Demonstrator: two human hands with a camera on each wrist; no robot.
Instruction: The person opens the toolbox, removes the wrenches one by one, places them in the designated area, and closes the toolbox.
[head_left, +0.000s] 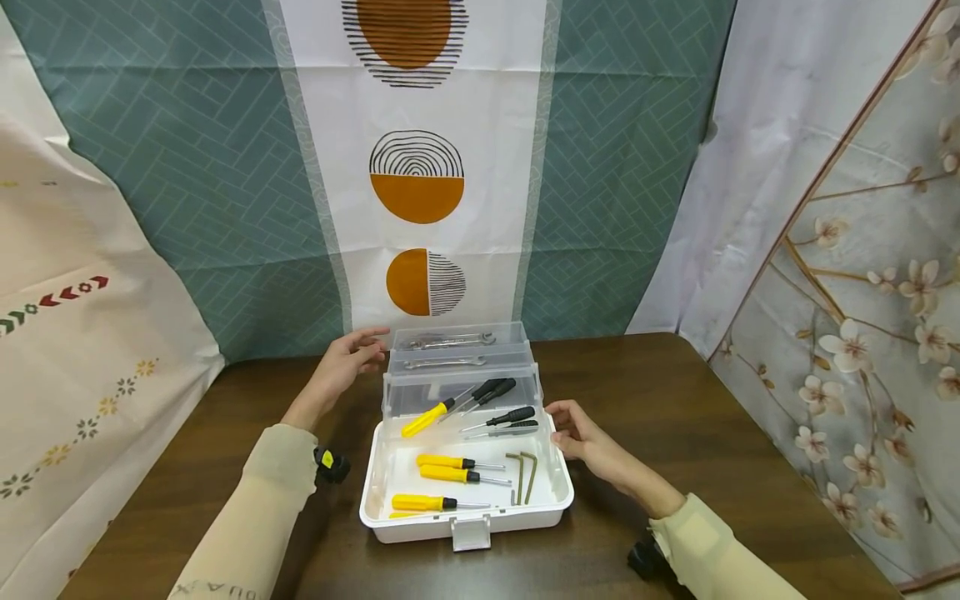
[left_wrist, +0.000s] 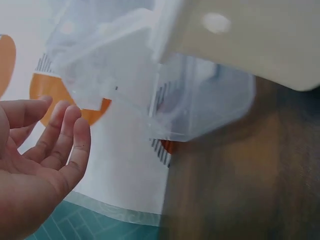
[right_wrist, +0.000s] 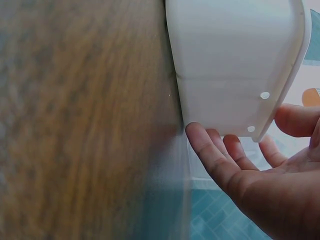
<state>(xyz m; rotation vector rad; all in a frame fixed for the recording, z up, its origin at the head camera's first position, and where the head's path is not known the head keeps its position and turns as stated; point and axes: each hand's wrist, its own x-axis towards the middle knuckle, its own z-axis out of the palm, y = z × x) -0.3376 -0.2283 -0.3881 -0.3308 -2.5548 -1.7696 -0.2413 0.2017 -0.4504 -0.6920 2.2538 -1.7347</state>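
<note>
A white plastic toolbox stands on the table with its clear lid section raised at the back. Inside lie yellow-handled screwdrivers, black-handled tools and L-shaped hex keys. Wrenches show through the clear upper part. My left hand hovers beside the lid's left edge, fingers loosely bent and holding nothing. At the box's back right corner is my right hand; in the right wrist view its thumb meets the rim and its fingers curve round the corner.
The brown wooden table extends on both sides of the box. A patterned cloth hangs behind it, with a floral cloth on the right and a cream one on the left. The box's front latch hangs down.
</note>
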